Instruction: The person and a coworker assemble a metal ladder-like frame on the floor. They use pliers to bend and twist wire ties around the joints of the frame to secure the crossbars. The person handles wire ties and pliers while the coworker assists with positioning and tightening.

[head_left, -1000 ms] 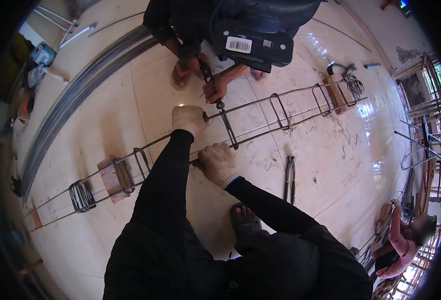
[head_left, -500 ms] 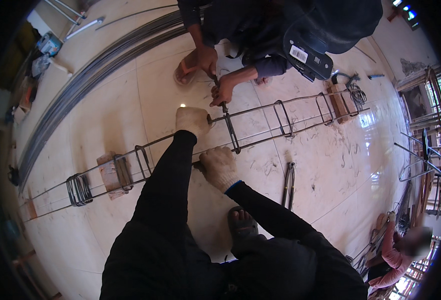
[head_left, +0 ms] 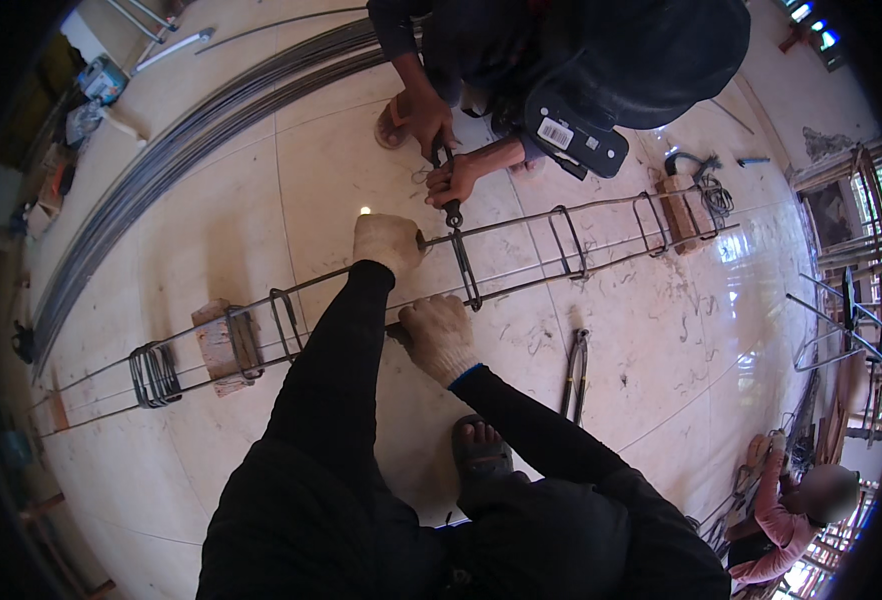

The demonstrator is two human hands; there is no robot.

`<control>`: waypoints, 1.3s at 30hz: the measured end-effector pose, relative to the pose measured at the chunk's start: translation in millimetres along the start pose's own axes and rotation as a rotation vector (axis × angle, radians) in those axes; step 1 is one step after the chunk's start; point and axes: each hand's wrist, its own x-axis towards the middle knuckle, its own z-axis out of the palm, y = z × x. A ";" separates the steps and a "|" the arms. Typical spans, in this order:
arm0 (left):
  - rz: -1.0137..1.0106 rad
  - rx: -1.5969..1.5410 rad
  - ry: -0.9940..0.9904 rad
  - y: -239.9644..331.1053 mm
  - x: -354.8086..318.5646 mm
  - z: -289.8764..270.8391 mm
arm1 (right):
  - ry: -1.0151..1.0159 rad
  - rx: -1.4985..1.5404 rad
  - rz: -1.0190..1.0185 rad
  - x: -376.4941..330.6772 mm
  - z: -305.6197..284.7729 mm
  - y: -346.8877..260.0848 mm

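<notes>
A long cage of thin rebar (head_left: 319, 281) with rectangular stirrups lies across the floor before me. My left hand (head_left: 389, 246), in a pale knitted glove, is closed around its far bar. Similarly gloved, my right hand (head_left: 441, 335) grips the near side, slightly further right. Just right of both hands stands a stirrup (head_left: 466, 268) spanning the bars. At its far corner, a co-worker's hands (head_left: 448, 172) hold dark pincers (head_left: 452, 210), jaws against the joint. My gloves hide the steel inside my fists.
Brick blocks (head_left: 229, 347) prop the cage. Bunched stirrups (head_left: 156, 375) hang at its left end. Another pair of pincers (head_left: 576, 375) lies right of my foot. Long steel rods (head_left: 176, 165) curve along the far left. Another person (head_left: 776, 515) sits at the lower right.
The co-worker's hands and pincers have shifted slightly, and the pincers' handles now look more spread. My hands keep their grip in nearly the same place.
</notes>
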 end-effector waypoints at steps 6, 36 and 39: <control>-0.003 0.004 -0.097 2.3 -0.2 0.0 | 0.023 0.010 -0.012 -1.7 3.3 2.3; 0.031 0.071 0.102 -0.5 2.9 8.9 | 0.070 0.072 -0.020 -9.0 19.4 13.8; 0.042 0.064 0.095 0.0 2.8 9.1 | 0.108 0.047 -0.036 -7.3 22.3 15.0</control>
